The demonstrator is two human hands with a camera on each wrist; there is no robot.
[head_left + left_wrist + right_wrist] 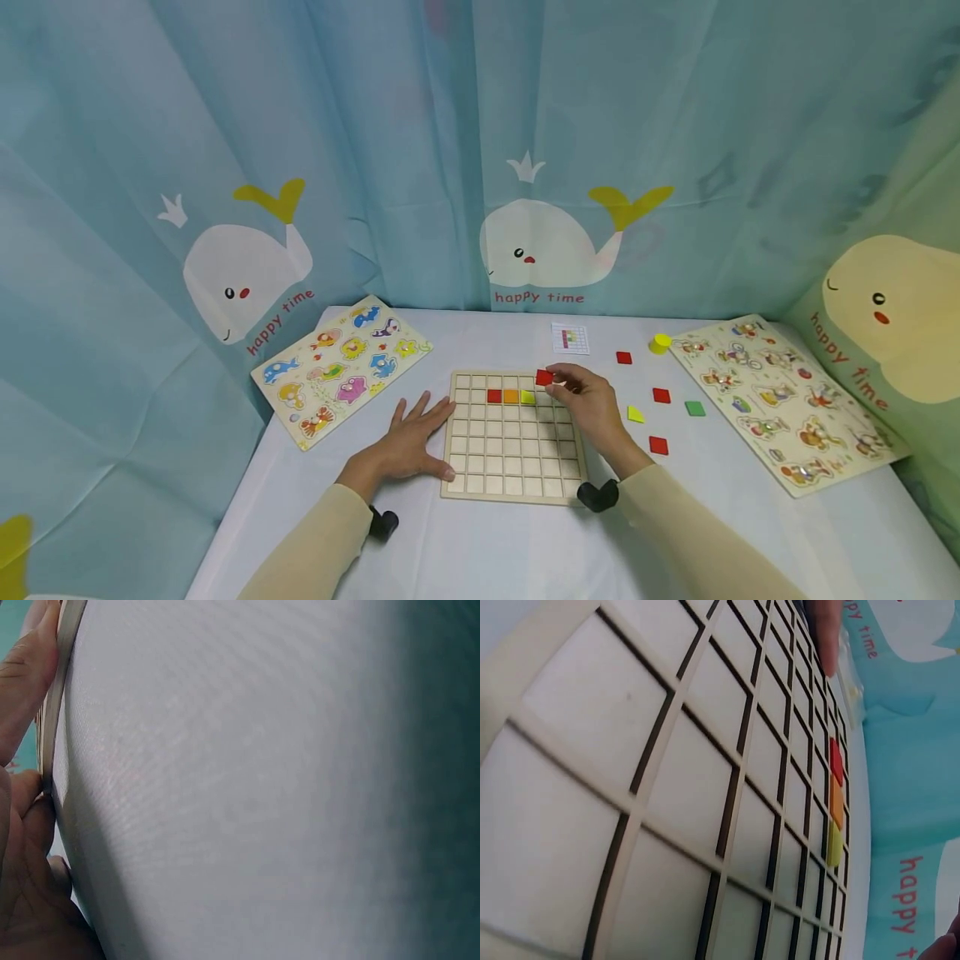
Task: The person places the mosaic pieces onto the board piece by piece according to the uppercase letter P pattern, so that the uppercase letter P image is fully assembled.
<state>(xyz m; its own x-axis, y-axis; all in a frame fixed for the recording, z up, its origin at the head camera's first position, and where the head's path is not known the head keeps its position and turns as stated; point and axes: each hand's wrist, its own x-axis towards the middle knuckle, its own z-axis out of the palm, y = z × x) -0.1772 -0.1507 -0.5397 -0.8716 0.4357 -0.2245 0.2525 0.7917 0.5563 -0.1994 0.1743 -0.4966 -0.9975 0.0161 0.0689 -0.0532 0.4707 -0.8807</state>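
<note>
A wooden grid board (pixel 517 497) lies on the white table, with a red square tile (pixel 494 396), an orange tile (pixel 511 397) and a yellow tile (pixel 528 397) side by side in its second row. My right hand (pixel 588 404) pinches another red square tile (pixel 544 377) over the board's upper right part. Fingers spread, my left hand (pixel 408 442) rests at the board's left edge, its thumb touching the frame. In the right wrist view the three seated tiles, including the orange tile (pixel 836 801), show along the far side; the pinched tile is out of sight there.
Right of the board lie loose red tiles (pixel 661 395), a yellow piece (pixel 635 414), a green tile (pixel 695 408) and a yellow cylinder (pixel 660 343). Behind it is a pattern card (pixel 570 338). Picture puzzles stand left (pixel 341 367) and right (pixel 787 404). A curtain (pixel 420 167) hangs behind.
</note>
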